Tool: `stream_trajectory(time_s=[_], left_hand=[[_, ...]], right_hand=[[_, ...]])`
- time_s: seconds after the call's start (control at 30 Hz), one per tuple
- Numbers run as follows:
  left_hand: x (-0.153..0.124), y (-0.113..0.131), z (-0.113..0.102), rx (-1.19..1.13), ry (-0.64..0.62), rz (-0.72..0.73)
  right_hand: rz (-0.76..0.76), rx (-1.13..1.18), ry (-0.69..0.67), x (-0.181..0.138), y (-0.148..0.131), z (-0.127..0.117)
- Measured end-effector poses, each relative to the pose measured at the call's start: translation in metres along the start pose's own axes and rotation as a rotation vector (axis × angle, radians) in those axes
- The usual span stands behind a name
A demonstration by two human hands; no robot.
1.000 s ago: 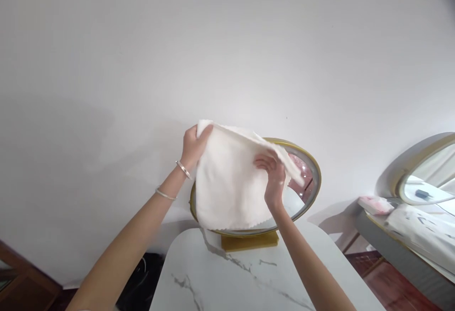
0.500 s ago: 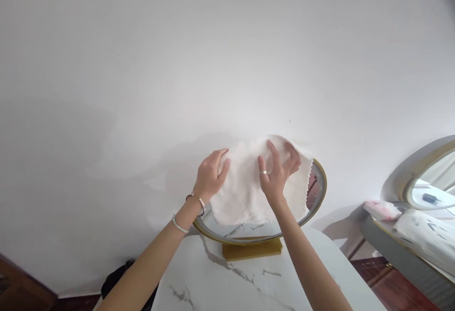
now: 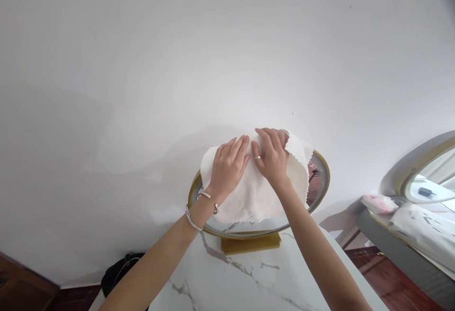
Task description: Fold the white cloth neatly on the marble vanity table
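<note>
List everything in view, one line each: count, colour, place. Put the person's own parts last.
cloth: one, white, pressed flat against the mirror face.
round mirror: one, gold rim and gold base, upright at the far edge of the table.
table: one, white marble with grey veins, bottom centre.
wall: white, behind the mirror.
second mirror: one, gold rim, far right.
left hand: bracelets at the wrist, flat on the cloth.
right hand: ring on one finger, flat on the cloth beside the left.

light: bright, even | shadows: soft on wall (image 3: 106, 126) | edges: wide-angle bowing
</note>
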State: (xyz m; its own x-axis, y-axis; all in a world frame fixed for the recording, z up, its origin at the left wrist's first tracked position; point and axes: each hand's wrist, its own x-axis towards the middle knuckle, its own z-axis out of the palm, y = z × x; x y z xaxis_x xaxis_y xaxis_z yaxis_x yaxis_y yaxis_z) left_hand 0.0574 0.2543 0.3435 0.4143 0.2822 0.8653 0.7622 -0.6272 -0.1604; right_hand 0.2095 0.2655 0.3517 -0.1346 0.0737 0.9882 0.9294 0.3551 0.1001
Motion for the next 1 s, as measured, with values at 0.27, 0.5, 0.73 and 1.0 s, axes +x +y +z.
stream_trajectory(time_s=[0.27, 0.5, 0.73, 1.0], left_hand=[[0.040, 0.009, 0.018, -0.108, 0.020, 0.103], [0.033, -0.022, -0.003, -0.493, -0.012, -0.299], [-0.068, -0.083, -0.023, -0.946, -0.170, -0.846], [-0.193, -0.046, 0.015, -0.650, 0.240, -1.086]], right_hand=[[0.246, -0.109, 0.248, -0.064, 0.032, -0.013], [0.185, -0.153, 0.118, -0.069, 0.019, -0.008], [-0.144, -0.113, -0.182, -0.032, -0.044, 0.011], [-0.710, 0.353, -0.384, -0.122, -0.078, 0.035]])
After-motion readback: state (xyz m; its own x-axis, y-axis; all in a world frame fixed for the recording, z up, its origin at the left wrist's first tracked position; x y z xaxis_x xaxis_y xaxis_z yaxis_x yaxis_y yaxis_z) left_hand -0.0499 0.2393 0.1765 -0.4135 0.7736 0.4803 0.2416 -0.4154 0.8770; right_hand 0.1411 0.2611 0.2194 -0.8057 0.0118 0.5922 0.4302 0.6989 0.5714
